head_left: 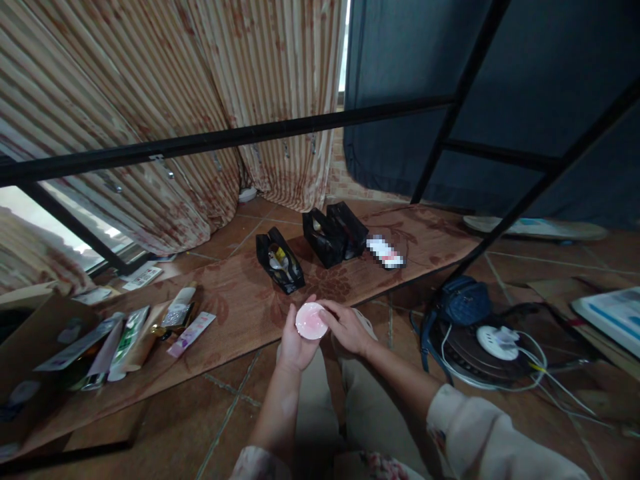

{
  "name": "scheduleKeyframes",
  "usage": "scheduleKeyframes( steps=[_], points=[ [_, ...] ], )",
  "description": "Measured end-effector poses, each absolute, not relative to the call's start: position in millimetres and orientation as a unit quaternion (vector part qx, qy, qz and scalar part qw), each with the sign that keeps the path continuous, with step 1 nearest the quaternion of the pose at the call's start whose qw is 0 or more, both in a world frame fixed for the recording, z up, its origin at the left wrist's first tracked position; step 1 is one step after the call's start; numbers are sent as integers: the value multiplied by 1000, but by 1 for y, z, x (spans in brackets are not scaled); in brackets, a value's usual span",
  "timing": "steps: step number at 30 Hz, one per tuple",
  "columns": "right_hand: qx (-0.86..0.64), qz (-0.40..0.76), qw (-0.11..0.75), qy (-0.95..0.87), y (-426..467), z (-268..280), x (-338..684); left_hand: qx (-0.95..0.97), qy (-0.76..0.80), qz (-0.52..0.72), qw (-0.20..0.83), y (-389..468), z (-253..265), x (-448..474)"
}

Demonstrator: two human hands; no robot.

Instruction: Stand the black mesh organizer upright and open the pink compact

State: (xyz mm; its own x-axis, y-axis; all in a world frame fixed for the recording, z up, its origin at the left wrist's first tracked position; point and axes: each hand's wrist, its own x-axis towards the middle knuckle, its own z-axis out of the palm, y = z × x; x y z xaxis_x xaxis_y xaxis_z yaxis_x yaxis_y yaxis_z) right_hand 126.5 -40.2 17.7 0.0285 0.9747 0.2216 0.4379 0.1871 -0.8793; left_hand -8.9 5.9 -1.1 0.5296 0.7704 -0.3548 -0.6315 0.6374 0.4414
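Both of my hands hold a small round pink jar (311, 321) in front of my knees. My left hand (296, 343) cups it from below and the left. My right hand (347, 328) has its fingers on the jar's right rim. Beyond the jar, on a patterned board (240, 300) laid on the floor, an open black pouch (279, 260) stands with small items inside. Two more black pouches (334, 233) stand further back.
Several tubes and sachets (150, 330) lie on the board at the left, near a cardboard box (30, 333). A white power strip with cables (497, 341) and a dark blue bag (463, 300) sit at the right. A black metal frame (225, 139) crosses overhead.
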Motion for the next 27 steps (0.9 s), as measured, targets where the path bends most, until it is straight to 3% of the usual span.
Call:
scheduleKeyframes(
  steps=[27],
  points=[
    [-598, 266, 385, -651, -39, 7, 123, 163, 240, 418, 861, 3, -13, -12]
  ],
)
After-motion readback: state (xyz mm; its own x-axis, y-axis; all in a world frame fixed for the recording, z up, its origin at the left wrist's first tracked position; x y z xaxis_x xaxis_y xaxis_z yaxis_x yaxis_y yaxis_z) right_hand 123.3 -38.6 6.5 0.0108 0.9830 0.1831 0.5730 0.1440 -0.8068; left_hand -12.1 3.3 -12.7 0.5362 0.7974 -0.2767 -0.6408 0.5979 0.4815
